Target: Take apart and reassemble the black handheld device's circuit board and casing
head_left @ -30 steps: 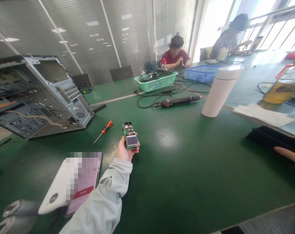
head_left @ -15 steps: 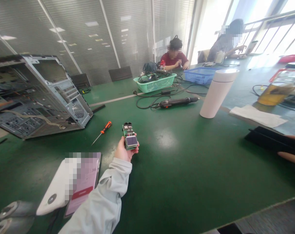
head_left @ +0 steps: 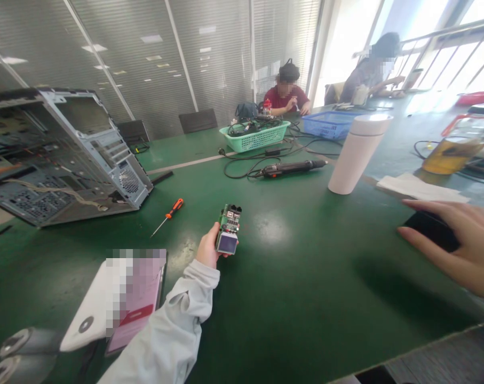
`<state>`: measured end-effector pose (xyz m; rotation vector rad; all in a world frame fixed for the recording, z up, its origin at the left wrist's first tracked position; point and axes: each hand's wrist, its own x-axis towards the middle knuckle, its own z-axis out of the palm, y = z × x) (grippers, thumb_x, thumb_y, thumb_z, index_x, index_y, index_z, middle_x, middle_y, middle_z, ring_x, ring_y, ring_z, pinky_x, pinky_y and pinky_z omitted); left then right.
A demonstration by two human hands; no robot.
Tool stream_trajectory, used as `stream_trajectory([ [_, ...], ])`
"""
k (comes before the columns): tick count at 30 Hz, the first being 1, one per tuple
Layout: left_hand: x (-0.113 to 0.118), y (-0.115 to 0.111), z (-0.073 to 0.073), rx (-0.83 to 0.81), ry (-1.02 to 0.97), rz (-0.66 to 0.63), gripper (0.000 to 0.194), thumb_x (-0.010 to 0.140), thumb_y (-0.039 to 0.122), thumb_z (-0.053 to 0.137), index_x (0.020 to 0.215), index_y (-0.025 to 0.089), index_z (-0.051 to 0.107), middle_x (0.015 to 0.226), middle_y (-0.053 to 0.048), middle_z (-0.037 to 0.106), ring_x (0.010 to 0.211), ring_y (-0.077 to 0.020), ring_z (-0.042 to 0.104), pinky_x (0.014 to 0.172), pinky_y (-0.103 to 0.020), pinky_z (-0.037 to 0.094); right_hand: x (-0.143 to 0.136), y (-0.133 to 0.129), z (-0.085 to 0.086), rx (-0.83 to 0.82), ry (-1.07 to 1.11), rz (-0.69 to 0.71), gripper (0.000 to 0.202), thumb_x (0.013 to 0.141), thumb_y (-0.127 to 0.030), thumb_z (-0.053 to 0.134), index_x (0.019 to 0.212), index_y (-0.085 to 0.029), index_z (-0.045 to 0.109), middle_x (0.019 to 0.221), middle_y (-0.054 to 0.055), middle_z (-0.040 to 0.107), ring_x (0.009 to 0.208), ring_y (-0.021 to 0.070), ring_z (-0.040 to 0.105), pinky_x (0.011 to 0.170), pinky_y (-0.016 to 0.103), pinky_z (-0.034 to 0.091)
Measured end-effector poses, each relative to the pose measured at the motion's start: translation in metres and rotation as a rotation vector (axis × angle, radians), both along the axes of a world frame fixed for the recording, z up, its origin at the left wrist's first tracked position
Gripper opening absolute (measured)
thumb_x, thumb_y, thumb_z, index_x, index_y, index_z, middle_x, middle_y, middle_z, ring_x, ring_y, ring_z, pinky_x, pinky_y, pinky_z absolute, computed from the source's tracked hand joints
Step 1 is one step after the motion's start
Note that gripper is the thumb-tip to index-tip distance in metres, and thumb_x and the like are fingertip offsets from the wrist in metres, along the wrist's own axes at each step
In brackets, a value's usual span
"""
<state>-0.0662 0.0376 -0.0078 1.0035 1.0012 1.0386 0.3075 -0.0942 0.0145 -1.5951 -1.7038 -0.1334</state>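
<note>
In my left hand (head_left: 209,246) is a small green circuit board (head_left: 229,226) with a little screen at its near end and dark round parts at its far end. The fingers curl round the board's near half, above the green table. At the right edge, my right hand (head_left: 466,242) has its thumb and a finger round the two sides of a black object (head_left: 431,229). Most of that object is hidden by the hand, and its exact kind cannot be told. A dark shadow falls on the table below this hand.
An orange-handled screwdriver (head_left: 174,208) lies near an open computer case (head_left: 124,176). A phone (head_left: 143,298) is at lower left. Farther off are a black power screwdriver (head_left: 293,168), a pale bottle (head_left: 357,154), a green basket (head_left: 261,140) of cables and two people.
My left hand has moved slightly right with the circuit board, turning it. My right hand has come farther into view from the right, over the black object.
</note>
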Motion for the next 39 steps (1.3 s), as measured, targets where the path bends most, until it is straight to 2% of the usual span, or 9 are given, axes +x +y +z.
stream_trajectory([
  [3, 0.002, -0.005, 0.002, 0.170, 0.154, -0.016, 0.043, 0.076, 0.047, 0.050, 0.065, 0.010, 0.067, 0.055, -0.006, 0.063, 0.050, -0.0134, 0.055, 0.049, -0.024, 0.040, -0.066, 0.026, 0.010, 0.028, -0.047, 0.184, 0.039, 0.086, -0.052, 0.043, 0.115, -0.026, 0.048, 0.106, 0.007, 0.050, 0.100, 0.0288, 0.047, 0.087, 0.048, 0.036],
  [7, 0.006, -0.020, 0.014, 0.264, 0.293, -0.160, 0.039, 0.068, 0.048, 0.059, 0.053, 0.013, 0.064, 0.050, -0.004, 0.061, 0.049, -0.0132, 0.052, 0.051, -0.025, 0.038, -0.137, 0.063, 0.015, -0.126, 0.249, 0.459, 0.039, 0.087, -0.044, 0.045, 0.117, -0.019, 0.046, 0.109, 0.007, 0.050, 0.096, 0.0180, 0.052, 0.079, 0.032, 0.049],
  [12, 0.011, -0.030, 0.021, 0.359, 0.414, -0.302, 0.034, 0.067, 0.044, 0.060, 0.074, 0.012, 0.070, 0.066, -0.005, 0.068, 0.061, -0.0166, 0.058, 0.059, -0.026, 0.042, -0.184, 0.105, 0.021, -0.735, 0.422, 0.631, 0.050, 0.082, -0.054, 0.052, 0.107, -0.011, 0.052, 0.085, 0.006, 0.057, 0.060, 0.0097, 0.054, 0.050, 0.018, 0.045],
  [15, 0.011, -0.027, 0.018, 0.347, 0.370, -0.295, 0.035, 0.067, 0.045, 0.060, 0.075, 0.012, 0.066, 0.067, -0.005, 0.068, 0.063, -0.0175, 0.059, 0.061, -0.027, 0.043, -0.195, 0.115, 0.017, -1.039, 0.417, 0.733, 0.051, 0.083, -0.057, 0.051, 0.093, -0.008, 0.054, 0.065, 0.004, 0.055, 0.045, 0.0070, 0.047, 0.039, 0.015, 0.037],
  [18, 0.009, -0.022, 0.014, 0.316, 0.307, -0.282, 0.038, 0.068, 0.050, 0.058, 0.073, 0.012, 0.065, 0.066, -0.005, 0.066, 0.064, -0.0176, 0.059, 0.063, -0.028, 0.044, -0.197, 0.114, 0.012, -1.176, 0.551, 0.758, 0.046, 0.092, -0.051, 0.040, 0.089, -0.007, 0.053, 0.057, 0.003, 0.053, 0.039, 0.0070, 0.044, 0.036, 0.015, 0.037],
  [22, 0.006, -0.013, 0.011, 0.081, 0.141, -0.239, 0.057, 0.070, 0.063, 0.045, 0.081, 0.010, 0.065, 0.058, -0.005, 0.062, 0.048, -0.0137, 0.053, 0.045, -0.024, 0.037, -0.196, 0.110, 0.008, -1.326, 0.918, 0.744, 0.044, 0.098, -0.038, 0.023, 0.090, -0.006, 0.051, 0.062, 0.007, 0.056, 0.041, 0.0083, 0.048, 0.037, 0.015, 0.038],
  [27, 0.004, -0.005, 0.016, -0.078, -0.004, -0.082, 0.053, 0.080, 0.055, 0.034, 0.085, 0.010, 0.063, 0.051, -0.002, 0.057, 0.035, -0.0089, 0.044, 0.033, -0.020, 0.026, -0.199, 0.109, -0.004, -1.491, 1.392, 0.799, 0.051, 0.098, -0.047, 0.011, 0.100, -0.011, 0.046, 0.067, 0.006, 0.057, 0.047, 0.0097, 0.053, 0.045, 0.016, 0.043],
  [33, 0.005, -0.002, 0.010, -0.067, -0.026, 0.013, 0.045, 0.082, 0.051, 0.037, 0.085, 0.011, 0.059, 0.040, 0.003, 0.047, 0.030, -0.0074, 0.036, 0.033, -0.018, 0.023, -0.205, 0.106, -0.010, -1.531, 1.606, 0.791, 0.056, 0.097, -0.049, 0.008, 0.100, -0.010, 0.048, 0.064, 0.004, 0.053, 0.048, 0.0096, 0.051, 0.048, 0.018, 0.043],
  [39, 0.005, 0.001, 0.004, -0.063, -0.029, 0.022, 0.036, 0.086, 0.044, 0.031, 0.091, 0.015, 0.051, 0.042, 0.004, 0.048, 0.031, -0.0086, 0.038, 0.033, -0.017, 0.026, -0.212, 0.100, -0.003, -1.285, 1.511, 0.717, 0.051, 0.097, -0.052, 0.015, 0.096, -0.012, 0.046, 0.073, 0.005, 0.054, 0.056, 0.0097, 0.055, 0.051, 0.017, 0.044],
])
